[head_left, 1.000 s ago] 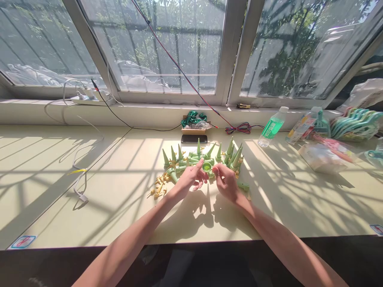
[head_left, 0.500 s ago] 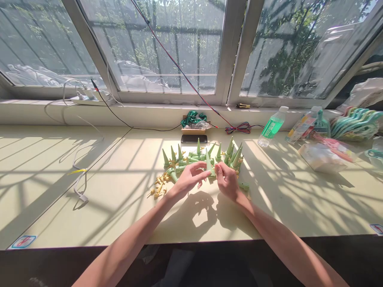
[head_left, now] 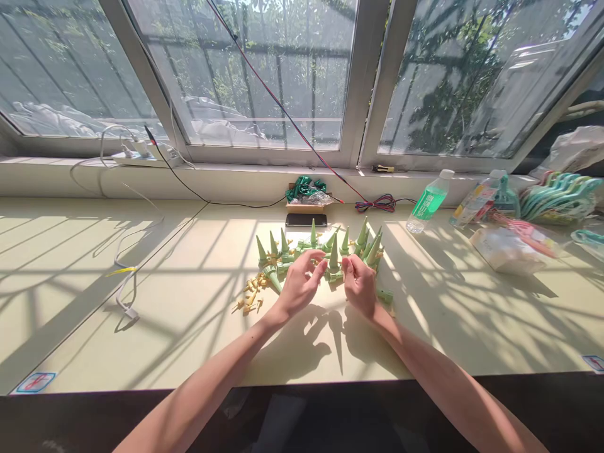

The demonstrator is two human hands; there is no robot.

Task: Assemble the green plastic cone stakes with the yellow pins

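Observation:
A green cone (head_left: 333,259) stands upright on the pale table (head_left: 189,327), between my two hands. My left hand (head_left: 298,288) has its fingers curled, fingertips against the cone's left side. From the right, my right hand (head_left: 359,284) pinches the cone near its base. Behind the hands are several more green cones (head_left: 363,242), some standing and some lying. Small yellow pieces (head_left: 250,296) are scattered to the left of my left hand. One short green piece (head_left: 385,294) lies just right of my right wrist.
A black phone (head_left: 306,219) and a small box of green stuff (head_left: 306,192) sit behind the cones. A green-labelled bottle (head_left: 427,204), plastic bags (head_left: 507,248) and coloured items (head_left: 559,196) fill the right. White cables (head_left: 127,296) and a power strip (head_left: 136,151) lie at the left.
One second ago I held the cone with its open end toward me. I turned its tip up, and it now stands on the table between my fingertips.

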